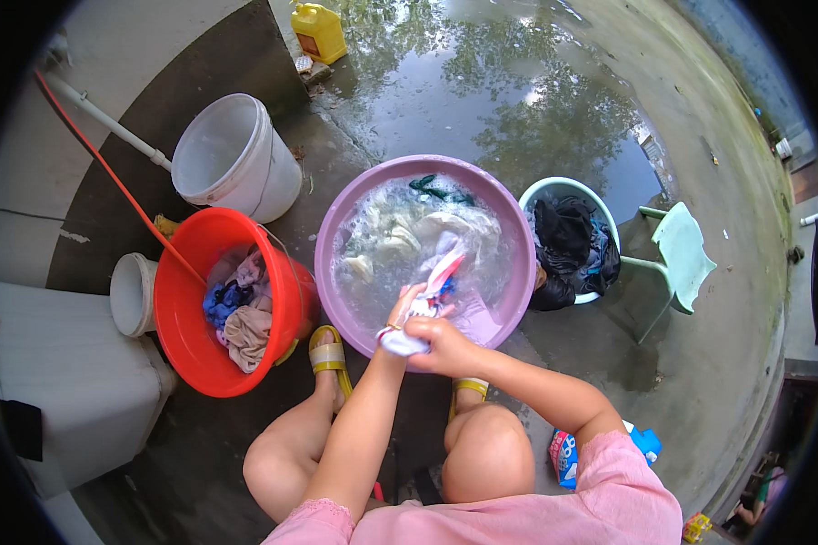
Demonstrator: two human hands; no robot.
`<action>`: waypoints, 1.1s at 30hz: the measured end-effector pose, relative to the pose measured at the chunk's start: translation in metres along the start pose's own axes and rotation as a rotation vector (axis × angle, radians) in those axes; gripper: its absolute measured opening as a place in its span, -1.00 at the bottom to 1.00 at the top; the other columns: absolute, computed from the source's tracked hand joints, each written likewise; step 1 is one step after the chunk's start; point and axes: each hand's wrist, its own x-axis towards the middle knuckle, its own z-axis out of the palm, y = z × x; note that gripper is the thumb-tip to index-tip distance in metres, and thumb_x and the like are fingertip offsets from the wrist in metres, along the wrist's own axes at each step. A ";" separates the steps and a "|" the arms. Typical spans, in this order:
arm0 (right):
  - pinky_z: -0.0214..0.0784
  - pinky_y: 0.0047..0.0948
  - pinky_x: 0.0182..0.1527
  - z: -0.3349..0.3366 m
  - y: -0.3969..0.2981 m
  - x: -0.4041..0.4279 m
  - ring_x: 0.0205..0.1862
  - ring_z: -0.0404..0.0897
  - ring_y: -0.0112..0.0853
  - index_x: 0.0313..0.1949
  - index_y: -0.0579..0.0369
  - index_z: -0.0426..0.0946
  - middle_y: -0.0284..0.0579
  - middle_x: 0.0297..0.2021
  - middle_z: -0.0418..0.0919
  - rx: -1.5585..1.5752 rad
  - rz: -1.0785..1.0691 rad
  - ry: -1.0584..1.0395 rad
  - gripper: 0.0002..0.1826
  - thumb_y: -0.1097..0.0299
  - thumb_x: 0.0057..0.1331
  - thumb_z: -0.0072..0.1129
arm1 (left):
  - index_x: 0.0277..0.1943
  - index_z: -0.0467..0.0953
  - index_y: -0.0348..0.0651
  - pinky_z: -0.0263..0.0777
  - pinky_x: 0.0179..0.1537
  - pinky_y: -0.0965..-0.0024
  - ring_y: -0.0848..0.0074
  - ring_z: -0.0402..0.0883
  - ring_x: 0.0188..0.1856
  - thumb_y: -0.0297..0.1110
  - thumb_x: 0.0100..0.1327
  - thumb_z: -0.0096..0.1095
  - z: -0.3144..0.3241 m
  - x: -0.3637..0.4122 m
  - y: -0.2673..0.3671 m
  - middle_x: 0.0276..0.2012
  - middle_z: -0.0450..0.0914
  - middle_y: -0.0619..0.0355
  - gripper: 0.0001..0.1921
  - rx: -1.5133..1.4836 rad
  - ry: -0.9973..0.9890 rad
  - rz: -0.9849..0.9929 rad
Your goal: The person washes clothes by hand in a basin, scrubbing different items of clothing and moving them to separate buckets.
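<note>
A purple plastic basin [327, 266] of sudsy water stands before me, between my feet. My right hand [440, 344] grips the white end of a wet cloth with red and blue patches [443, 276], close to my left wrist. The cloth runs across my left hand [409, 310], which holds it over the near side of the basin and is partly hidden by it. Its far end reaches the suds. Pale wet laundry [399, 235] and a dark green piece [440, 189] lie in the water. A ridged washboard surface [476, 319] slopes at the basin's near right.
To the left, a red bucket [177, 354] holds clothes, with a red hose [109, 170] running into it. A white bucket [279, 177] stands behind. On the right are a mint tub [613, 218] of dark clothes and a green plastic chair [682, 255]. Water [409, 95] covers the ground ahead.
</note>
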 end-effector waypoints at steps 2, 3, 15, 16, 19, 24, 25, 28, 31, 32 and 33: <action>0.30 -0.34 -0.22 -0.006 -0.020 0.008 -0.33 0.48 -0.15 -0.34 0.19 0.40 -0.01 -0.45 0.45 0.085 -0.085 -0.020 -0.71 0.49 -0.13 0.17 | -0.04 0.36 -0.19 0.43 -0.12 0.21 0.29 0.51 -0.14 -0.24 0.23 -0.01 -0.013 -0.010 -0.003 -0.12 0.47 0.02 -0.70 0.053 -0.106 0.158; 0.31 -0.38 -0.24 -0.012 -0.016 0.013 -0.35 0.49 -0.27 -0.35 0.18 0.39 -0.08 -0.47 0.44 0.143 -0.052 0.095 -0.74 0.47 -0.11 0.16 | -0.02 0.36 -0.20 0.41 -0.07 0.22 0.29 0.50 -0.10 -0.22 0.23 -0.05 -0.017 -0.011 0.000 -0.09 0.46 0.01 -0.68 0.012 -0.079 0.123; 0.23 -0.40 0.02 0.001 0.067 -0.004 -0.03 0.40 -0.38 0.00 0.15 0.33 -0.18 -0.08 0.43 1.367 0.388 0.555 -0.68 0.30 0.29 -0.08 | 0.12 0.29 -0.18 0.31 0.05 0.23 0.28 0.41 0.07 0.01 0.32 -0.28 0.020 -0.023 -0.011 0.04 0.42 0.05 -0.51 -0.336 -0.118 0.051; 0.25 -0.39 -0.01 0.005 0.062 -0.002 -0.06 0.42 -0.38 -0.06 0.14 0.38 -0.18 -0.09 0.44 1.079 0.389 0.621 -0.71 0.31 0.27 -0.05 | 0.13 0.27 -0.15 0.29 0.08 0.23 0.30 0.39 0.09 0.07 0.30 -0.28 0.021 -0.021 -0.014 0.06 0.40 0.07 -0.47 -0.288 -0.068 0.095; 0.31 -0.42 -0.19 0.000 0.041 0.002 -0.25 0.52 -0.31 -0.33 0.13 0.53 -0.11 -0.21 0.53 0.110 0.037 0.699 -0.85 0.41 0.09 0.13 | 0.14 0.23 -0.08 0.22 0.13 0.23 0.34 0.33 0.13 0.22 0.25 -0.29 0.019 -0.024 -0.020 0.10 0.33 0.10 -0.40 -0.216 -0.031 0.171; 0.32 -0.29 -0.28 0.000 0.015 -0.006 -0.30 0.52 -0.17 -0.29 0.08 0.49 -0.06 -0.30 0.52 -0.306 -0.153 0.497 -0.66 0.43 -0.14 0.29 | 0.10 0.28 -0.05 0.16 0.17 0.21 0.29 0.28 0.16 0.23 0.24 -0.26 0.017 -0.038 -0.018 0.11 0.31 0.08 -0.42 -0.358 -0.452 0.142; 0.32 -0.27 -0.28 -0.001 0.003 -0.004 -0.29 0.52 -0.15 -0.27 0.07 0.48 -0.06 -0.30 0.51 -0.324 -0.132 0.490 -0.62 0.43 -0.16 0.30 | 0.09 0.29 -0.06 0.15 0.17 0.21 0.29 0.28 0.15 0.22 0.24 -0.26 0.019 -0.043 -0.015 0.11 0.31 0.08 -0.42 -0.381 -0.502 0.137; 0.29 -0.18 -0.30 -0.026 -0.018 -0.006 -0.23 0.47 -0.12 -0.18 -0.13 0.47 -0.08 -0.19 0.47 -0.633 -0.425 0.507 -0.56 0.21 -0.14 0.30 | 0.06 0.31 -0.11 0.18 0.15 0.27 0.32 0.32 0.12 0.04 0.33 -0.30 0.011 -0.044 -0.015 0.08 0.35 0.08 -0.54 -0.497 -0.530 0.115; 0.20 -0.12 -0.24 -0.049 -0.022 -0.013 -0.11 0.37 -0.17 -0.14 -0.29 0.45 -0.11 -0.06 0.37 -0.690 -0.636 0.339 -0.55 0.03 -0.08 0.23 | 0.06 0.33 -0.13 0.23 0.12 0.30 0.35 0.35 0.10 -0.06 0.33 -0.25 0.045 -0.058 -0.007 0.04 0.39 0.07 -0.60 -0.406 -0.350 0.023; 0.14 -0.03 -0.12 -0.053 -0.020 -0.018 0.01 0.31 -0.17 -0.05 -0.34 0.42 -0.10 0.05 0.29 -0.640 -0.669 0.233 -0.50 0.02 -0.05 0.20 | 0.05 0.34 -0.14 0.25 0.10 0.30 0.35 0.37 0.08 -0.03 0.31 -0.22 0.049 -0.059 -0.008 0.02 0.41 0.07 -0.57 -0.550 -0.324 -0.101; 0.08 0.05 -0.01 -0.055 -0.019 -0.021 0.13 0.25 -0.16 0.04 -0.39 0.38 -0.09 0.16 0.21 -0.586 -0.699 0.126 -0.45 0.01 -0.01 0.17 | 0.02 0.36 -0.15 0.28 0.06 0.31 0.35 0.41 0.02 0.00 0.30 -0.20 0.045 -0.056 -0.011 -0.03 0.43 0.08 -0.57 -0.545 -0.327 -0.127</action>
